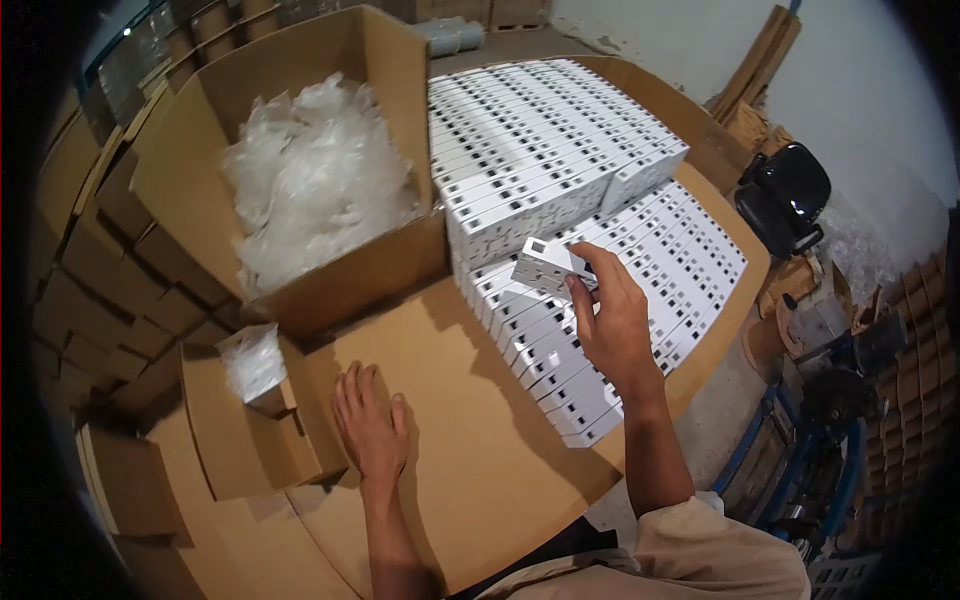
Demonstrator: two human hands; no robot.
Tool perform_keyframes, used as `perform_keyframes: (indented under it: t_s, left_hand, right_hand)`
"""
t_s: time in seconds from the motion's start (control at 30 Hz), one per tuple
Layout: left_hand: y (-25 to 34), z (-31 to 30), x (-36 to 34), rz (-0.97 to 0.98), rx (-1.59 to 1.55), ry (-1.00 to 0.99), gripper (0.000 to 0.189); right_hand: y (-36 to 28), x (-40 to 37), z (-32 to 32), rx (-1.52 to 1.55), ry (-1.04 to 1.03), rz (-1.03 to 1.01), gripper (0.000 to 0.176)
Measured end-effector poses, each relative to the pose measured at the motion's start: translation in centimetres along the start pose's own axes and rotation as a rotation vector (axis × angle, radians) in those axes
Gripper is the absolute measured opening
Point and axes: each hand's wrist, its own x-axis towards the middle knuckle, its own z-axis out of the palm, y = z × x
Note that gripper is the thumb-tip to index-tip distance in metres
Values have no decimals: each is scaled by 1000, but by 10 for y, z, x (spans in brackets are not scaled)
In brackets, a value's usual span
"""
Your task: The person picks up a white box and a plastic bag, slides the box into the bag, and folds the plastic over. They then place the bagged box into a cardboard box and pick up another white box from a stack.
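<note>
My right hand point(610, 305) pinches a small white box point(545, 268) with black squares, holding it tilted over the stacked white boxes point(560, 130). Those boxes stand in tight rows, with a higher tier at the back and a lower tier in front. My left hand point(372, 425) holds nothing and lies with its fingers apart on the cardboard surface point(450, 400), just right of a small open carton point(225, 430). Inside that carton is a plastic-wrapped item point(262, 370).
A large open carton point(350, 290) full of clear plastic bags point(320, 180) stands at the back left. Many folded cartons point(110, 290) are stacked at the far left. A black chair point(785, 195) and blue-framed equipment point(800, 450) are on the floor at the right.
</note>
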Motion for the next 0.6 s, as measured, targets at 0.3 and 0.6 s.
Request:
perform_keyframes:
  t_s: [0.3, 0.6]
  left_hand:
    - [-13, -3, -1, 10, -145, 53, 50]
    - [-5, -17, 8, -212, -552, 110, 41]
  right_hand:
    - [-61, -23, 72, 235, -152, -9, 29]
    - [-80, -46, 124, 284, -285, -17, 29]
